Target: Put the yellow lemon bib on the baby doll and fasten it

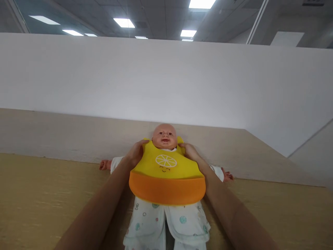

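Observation:
A baby doll point(164, 133) lies on its back, dressed in white clothes point(149, 217) with small coloured prints. Over its chest spreads a yellow bib point(148, 161) with an orange pocket point(167, 189) along the bottom and a smiling citrus slice drawn on it. My left hand point(136, 152) is closed on the bib's upper left edge beside the doll's neck. At the opposite edge, my right hand point(191, 151) grips the bib near the shoulder. Yellow strap ends show on both sides of the neck; their fastening is hidden. The doll's arms stretch outward beyond my forearms.
The doll lies across a tan wooden surface point(52, 187) and a paler strip point(65, 135) behind it. Beyond its head rises a white partition point(145, 76), with another panel at the right. Ceiling lights point(124, 23) show above the partition.

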A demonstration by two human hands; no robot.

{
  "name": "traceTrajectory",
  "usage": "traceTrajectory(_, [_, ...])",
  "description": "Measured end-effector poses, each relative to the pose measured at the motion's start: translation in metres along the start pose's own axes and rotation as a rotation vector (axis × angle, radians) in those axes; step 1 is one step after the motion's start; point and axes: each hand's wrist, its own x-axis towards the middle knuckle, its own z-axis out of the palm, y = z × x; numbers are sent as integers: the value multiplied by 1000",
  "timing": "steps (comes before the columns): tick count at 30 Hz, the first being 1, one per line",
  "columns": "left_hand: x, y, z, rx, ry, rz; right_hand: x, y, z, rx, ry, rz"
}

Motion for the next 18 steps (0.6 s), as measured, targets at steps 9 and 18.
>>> traceTrajectory(9, [-3, -2, 4, -131, -128, 45, 14, -5, 4, 54, -169, 172])
traceTrajectory(18, [4, -6, -2, -165, -94, -24, 17, -3, 20, 9, -247, 89])
